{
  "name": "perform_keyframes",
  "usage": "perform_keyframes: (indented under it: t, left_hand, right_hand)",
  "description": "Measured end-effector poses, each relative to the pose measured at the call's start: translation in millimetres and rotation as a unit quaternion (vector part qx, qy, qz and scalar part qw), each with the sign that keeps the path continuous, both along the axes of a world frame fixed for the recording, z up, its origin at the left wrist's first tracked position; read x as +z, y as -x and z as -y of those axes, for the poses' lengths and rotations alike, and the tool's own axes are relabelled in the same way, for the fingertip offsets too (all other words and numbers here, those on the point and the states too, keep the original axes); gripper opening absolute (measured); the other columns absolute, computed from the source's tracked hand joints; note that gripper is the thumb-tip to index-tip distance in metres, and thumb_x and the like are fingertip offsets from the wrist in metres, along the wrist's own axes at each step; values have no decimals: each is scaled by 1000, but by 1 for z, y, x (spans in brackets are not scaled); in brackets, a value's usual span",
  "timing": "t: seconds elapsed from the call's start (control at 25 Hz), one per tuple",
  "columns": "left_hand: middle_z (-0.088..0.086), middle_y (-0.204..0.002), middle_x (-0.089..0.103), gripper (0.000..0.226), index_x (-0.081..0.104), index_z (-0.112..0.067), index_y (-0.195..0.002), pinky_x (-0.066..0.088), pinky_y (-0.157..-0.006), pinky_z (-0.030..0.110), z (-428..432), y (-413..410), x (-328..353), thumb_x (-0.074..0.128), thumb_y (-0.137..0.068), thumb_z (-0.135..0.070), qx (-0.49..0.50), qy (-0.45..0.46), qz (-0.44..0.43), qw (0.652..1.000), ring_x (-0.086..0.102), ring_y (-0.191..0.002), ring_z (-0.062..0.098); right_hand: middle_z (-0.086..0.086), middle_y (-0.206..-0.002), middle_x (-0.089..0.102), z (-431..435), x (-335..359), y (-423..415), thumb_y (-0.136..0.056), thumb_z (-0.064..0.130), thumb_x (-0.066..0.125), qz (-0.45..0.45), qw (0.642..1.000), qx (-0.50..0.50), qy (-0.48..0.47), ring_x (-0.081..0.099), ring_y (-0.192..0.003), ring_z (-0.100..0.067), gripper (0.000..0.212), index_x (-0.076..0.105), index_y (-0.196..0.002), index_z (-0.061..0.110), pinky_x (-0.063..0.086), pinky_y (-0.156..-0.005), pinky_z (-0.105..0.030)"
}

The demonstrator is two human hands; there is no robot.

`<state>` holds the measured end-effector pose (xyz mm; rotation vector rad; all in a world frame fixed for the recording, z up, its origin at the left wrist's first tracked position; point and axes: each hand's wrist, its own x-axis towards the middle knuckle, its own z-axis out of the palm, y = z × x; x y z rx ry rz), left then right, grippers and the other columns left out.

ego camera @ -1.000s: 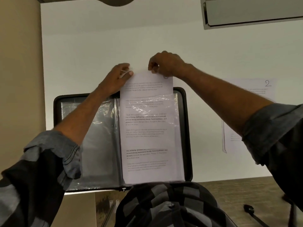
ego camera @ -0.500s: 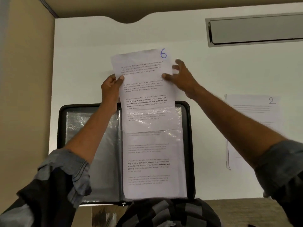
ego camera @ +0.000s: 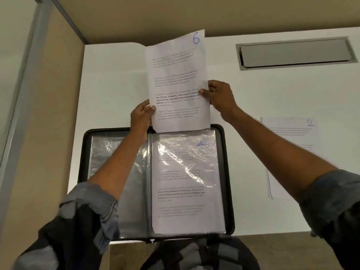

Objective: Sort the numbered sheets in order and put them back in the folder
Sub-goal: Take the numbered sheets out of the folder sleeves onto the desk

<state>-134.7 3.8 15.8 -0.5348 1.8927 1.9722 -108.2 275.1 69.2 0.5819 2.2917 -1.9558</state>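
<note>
Head view: L hand (ego camera: 141,115) & R hand (ego camera: 220,97) pinch white printed sheet 6 (ego camera: 177,80); sheet 4 (ego camera: 185,182) sleeved in black zip folder (ego camera: 229,172), sheet 2 (ego camera: 288,152) out right. Sorting prob. early.

White desk (ego camera: 116,84) is sitting in a beige partition (ego camera: 58,98) corner, aluminium post (ego camera: 20,98) running along the left. Grey recessed hatch (ego camera: 294,53) is sitting in the desktop. Wood-look floor (ego camera: 276,252) is showing below.

white desk (ego camera: 116,84) | open black folder (ego camera: 107,131), centre | sheet 2 (ego camera: 288,152), right
</note>
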Motion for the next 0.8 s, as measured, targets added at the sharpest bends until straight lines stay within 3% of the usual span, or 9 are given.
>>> perform_keyframes:
  t: [0.16, 0.28, 0.48, 0.68, 0.8]
  left_hand:
    - [-1, -110, 76, 29, 65, -16, -124, 61, -86, 31, -12, -9, 42, 67, -96, -6, 38, -26, -67, 997, 73, -95, 9]
    - [4, -111, 76, 25, 68, -13, -120, 61, -87, 32, -18, -27, 73, 69, -95, -7, 5, -40, -99, 994, 73, -96, 12]
    - [4, -103, 78, 23, 74, -10, -111, 61, -82, 27, -48, -79, 96, 75, -88, -4, -102, 8, -94, 990, 75, -98, 19]
    - [7, -103, 78, 26, 73, -4, -112, 61, -83, 28, -107, -144, 86, 76, -86, -2, -196, -14, -65, 978, 75, -97, 21]
    - [8, -103, 78, 25, 72, -2, -112, 59, -73, 23, -149, -183, 74, 75, -87, -2, -239, -28, -45, 970, 75, -92, 19]
  right_hand:
    - [-6, -109, 77, 1, 42, -17, -95, 11, 70, -77, 996, -43, 10, 76, -96, -19, 15, 72, -109, 9, 61, -82, -32]
    - [-6, -109, 77, -8, 67, -48, -96, 10, 69, -100, 992, -71, 17, 76, -95, -19, 15, 72, -111, 10, 61, -79, -29]
    - [-11, -107, 77, -47, 85, -129, -93, 5, 70, -90, 986, -143, 7, 76, -92, -21, 20, 71, -113, 3, 60, -76, -29]
    - [-11, -102, 77, -106, 68, -225, -88, 3, 74, -58, 971, -234, -6, 75, -88, -21, 24, 72, -111, 2, 61, -81, -34]
    - [-12, -103, 77, -146, 51, -275, -86, 3, 76, -28, 961, -277, -7, 74, -86, -21, 29, 71, -114, 4, 59, -79, -34]
